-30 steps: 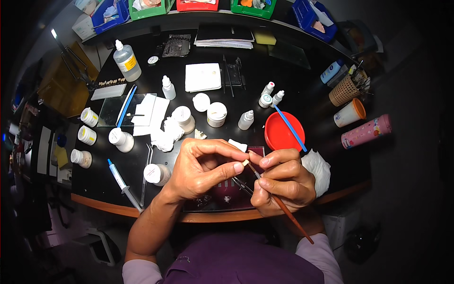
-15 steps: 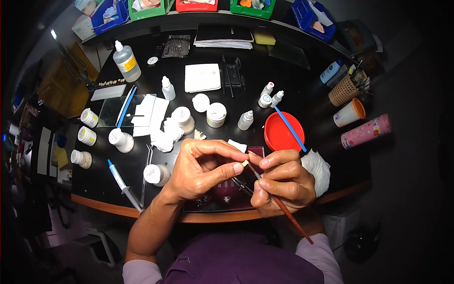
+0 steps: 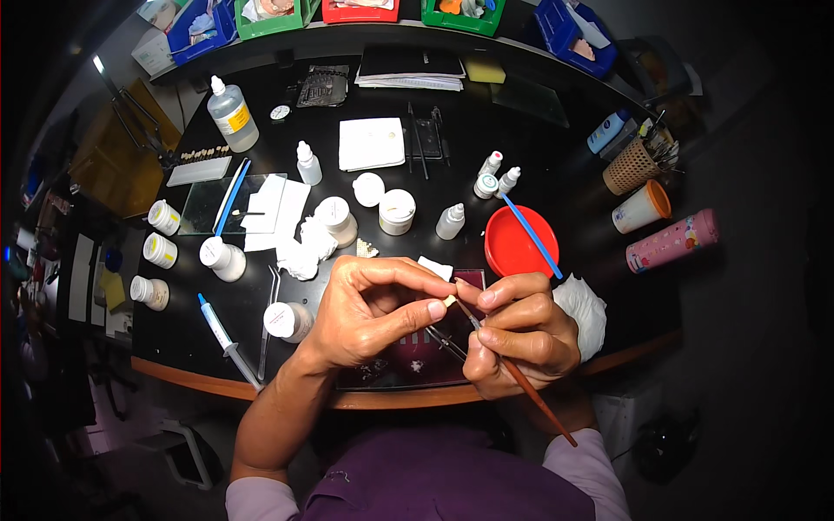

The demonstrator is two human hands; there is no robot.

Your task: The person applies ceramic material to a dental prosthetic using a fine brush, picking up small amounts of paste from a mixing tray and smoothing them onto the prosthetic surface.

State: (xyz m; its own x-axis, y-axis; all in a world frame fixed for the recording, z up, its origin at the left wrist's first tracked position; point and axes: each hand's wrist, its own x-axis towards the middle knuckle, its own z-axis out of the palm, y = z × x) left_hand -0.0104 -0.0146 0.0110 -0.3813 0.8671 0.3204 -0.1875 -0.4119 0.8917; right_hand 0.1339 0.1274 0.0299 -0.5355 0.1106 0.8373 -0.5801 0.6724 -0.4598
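My left hand (image 3: 365, 313) pinches a small cream tooth-like piece (image 3: 450, 300) between thumb and index finger. My right hand (image 3: 530, 347) grips a brown-handled fine brush (image 3: 546, 408), its tip at the small piece; the fingertips of both hands are close together. Beneath them lies a dark maroon pad (image 3: 404, 369) with metal tweezers (image 3: 443, 343) partly hidden by my hands. Just beyond are a folded white pad (image 3: 434, 265) and a red bowl (image 3: 512, 243) with a blue stick across it. A crumpled tissue (image 3: 586, 308) lies beside my right hand.
Several white jars (image 3: 334, 221) and dropper bottles (image 3: 450, 221) stand around the desk (image 3: 608, 347). A syringe (image 3: 228, 343) lies at left, a large bottle (image 3: 233, 122) stands behind. A brush holder (image 3: 630, 165) and pink tumbler (image 3: 669, 243) are at right; colored bins (image 3: 578, 39) line the back shelf.
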